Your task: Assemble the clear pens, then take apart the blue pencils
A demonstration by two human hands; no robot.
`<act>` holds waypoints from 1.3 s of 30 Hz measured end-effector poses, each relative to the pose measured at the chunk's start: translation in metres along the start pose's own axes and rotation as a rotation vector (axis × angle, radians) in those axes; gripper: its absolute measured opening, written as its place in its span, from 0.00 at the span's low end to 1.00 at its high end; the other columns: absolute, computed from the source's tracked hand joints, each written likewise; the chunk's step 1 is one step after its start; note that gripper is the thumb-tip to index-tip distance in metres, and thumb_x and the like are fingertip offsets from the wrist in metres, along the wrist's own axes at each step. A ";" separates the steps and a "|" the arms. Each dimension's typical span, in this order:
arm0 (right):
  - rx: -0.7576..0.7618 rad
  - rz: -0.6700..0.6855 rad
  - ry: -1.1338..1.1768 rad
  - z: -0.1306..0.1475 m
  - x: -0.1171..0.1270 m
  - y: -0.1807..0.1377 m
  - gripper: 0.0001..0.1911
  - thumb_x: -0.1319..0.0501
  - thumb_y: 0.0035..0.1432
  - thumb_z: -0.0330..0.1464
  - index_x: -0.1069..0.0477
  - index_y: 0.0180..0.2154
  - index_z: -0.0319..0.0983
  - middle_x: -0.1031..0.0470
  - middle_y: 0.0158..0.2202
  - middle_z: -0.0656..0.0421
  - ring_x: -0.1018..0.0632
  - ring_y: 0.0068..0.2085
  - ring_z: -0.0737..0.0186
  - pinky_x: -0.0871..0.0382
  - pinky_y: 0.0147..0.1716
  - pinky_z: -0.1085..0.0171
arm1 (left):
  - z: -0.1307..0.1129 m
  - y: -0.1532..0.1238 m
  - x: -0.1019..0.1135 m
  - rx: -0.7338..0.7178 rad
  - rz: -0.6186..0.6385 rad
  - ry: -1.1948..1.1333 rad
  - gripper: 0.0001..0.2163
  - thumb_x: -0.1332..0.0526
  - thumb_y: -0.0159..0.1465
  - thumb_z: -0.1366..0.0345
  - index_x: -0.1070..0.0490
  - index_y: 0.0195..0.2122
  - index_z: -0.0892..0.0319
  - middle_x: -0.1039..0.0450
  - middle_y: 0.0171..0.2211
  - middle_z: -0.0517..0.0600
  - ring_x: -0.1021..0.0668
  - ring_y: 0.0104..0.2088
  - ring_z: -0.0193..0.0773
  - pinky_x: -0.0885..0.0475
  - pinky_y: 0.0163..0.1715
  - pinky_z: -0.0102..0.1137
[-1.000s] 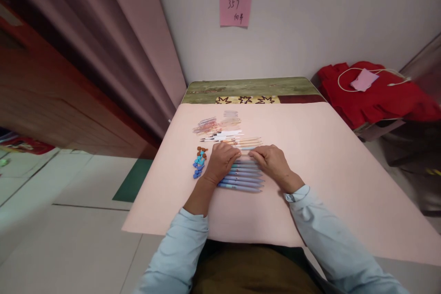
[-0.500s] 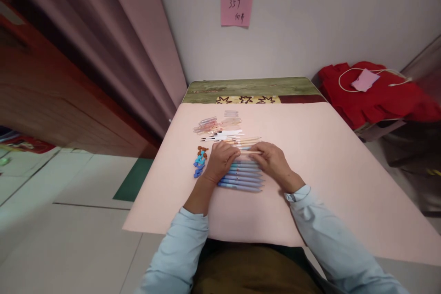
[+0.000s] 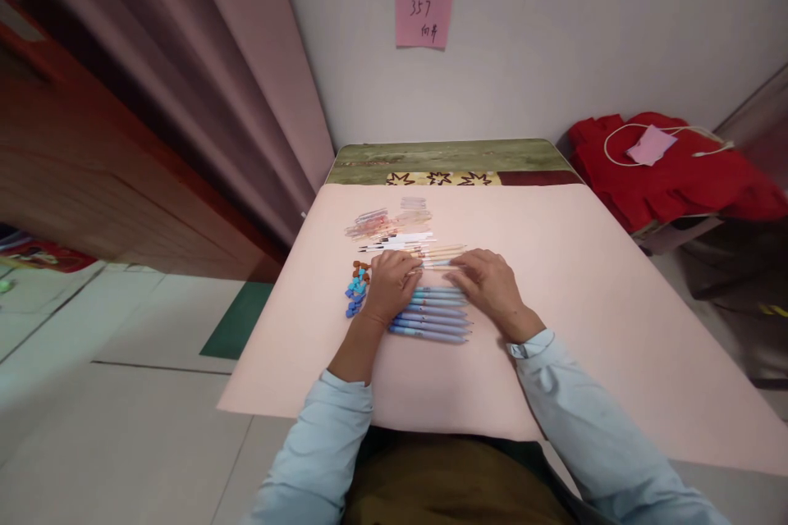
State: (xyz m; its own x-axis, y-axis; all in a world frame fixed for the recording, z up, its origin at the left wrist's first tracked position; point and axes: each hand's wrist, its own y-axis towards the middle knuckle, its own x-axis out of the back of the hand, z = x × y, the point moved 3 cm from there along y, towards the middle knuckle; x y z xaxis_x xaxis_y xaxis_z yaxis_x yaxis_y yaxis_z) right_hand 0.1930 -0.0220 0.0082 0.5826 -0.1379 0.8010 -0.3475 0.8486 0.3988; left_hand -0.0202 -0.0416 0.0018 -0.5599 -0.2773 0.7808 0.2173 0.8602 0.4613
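Several cream pens (image 3: 448, 249) lie in a row at the middle of the table, tips to the right. My left hand (image 3: 394, 283) has its fingers bent at the left end of the nearest cream pen (image 3: 438, 267). At its right end, my right hand (image 3: 491, 283) closes thumb and fingers; the exact grip is partly hidden. Below lies a row of several blue and lilac pens (image 3: 431, 326), partly under my left hand. Small brown pieces (image 3: 360, 268), light-blue pieces (image 3: 355, 288) and dark-blue pieces (image 3: 353, 308) sit left of my left hand.
White sticks with dark tips (image 3: 400, 241) lie beyond the pens. Clear and pinkish slender parts (image 3: 382, 225) and a small clear bundle (image 3: 413, 203) are farther back. Pale paper (image 3: 584, 328) covers the table. A red cloth (image 3: 677, 189) with a cable is at right.
The pen held between both hands has come down to the cream row. Both hands have shifted slightly, my right fingers a little upward.
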 end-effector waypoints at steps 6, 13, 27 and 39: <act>0.153 0.205 0.070 0.009 -0.005 -0.002 0.07 0.33 0.59 0.40 0.21 0.37 0.44 0.22 0.33 0.59 0.24 0.36 0.60 0.39 0.40 0.62 | 0.003 0.000 0.004 0.093 -0.033 -0.088 0.05 0.40 0.66 0.66 0.23 0.35 0.54 0.23 0.37 0.48 0.27 0.44 0.41 0.37 0.46 0.40; 0.077 0.216 0.144 0.010 -0.007 -0.002 0.04 0.32 0.56 0.32 0.26 0.33 0.42 0.23 0.31 0.61 0.26 0.34 0.62 0.39 0.36 0.64 | -0.004 0.000 0.006 0.019 0.060 -0.158 0.05 0.38 0.64 0.62 0.23 0.34 0.54 0.24 0.34 0.48 0.27 0.42 0.42 0.37 0.47 0.40; -0.002 0.160 0.228 0.012 -0.005 -0.003 0.09 0.40 0.63 0.36 0.24 0.42 0.43 0.20 0.39 0.58 0.23 0.39 0.59 0.35 0.38 0.64 | -0.003 -0.002 0.001 -0.104 0.066 -0.114 0.08 0.41 0.67 0.58 0.24 0.39 0.54 0.24 0.31 0.48 0.27 0.39 0.42 0.38 0.47 0.41; 0.037 0.244 0.242 0.009 -0.007 -0.001 0.13 0.44 0.66 0.34 0.24 0.31 0.41 0.22 0.32 0.58 0.25 0.34 0.61 0.37 0.35 0.65 | -0.015 0.000 0.001 -0.200 0.201 -0.011 0.13 0.51 0.71 0.59 0.30 0.38 0.57 0.29 0.34 0.51 0.31 0.41 0.43 0.40 0.47 0.41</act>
State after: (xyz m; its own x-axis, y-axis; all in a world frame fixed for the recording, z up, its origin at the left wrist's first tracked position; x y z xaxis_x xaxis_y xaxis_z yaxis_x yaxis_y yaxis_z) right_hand 0.1824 -0.0263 0.0067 0.6349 0.1957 0.7473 -0.5220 0.8218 0.2283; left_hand -0.0088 -0.0484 0.0094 -0.4982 -0.1044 0.8608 0.4778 0.7953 0.3730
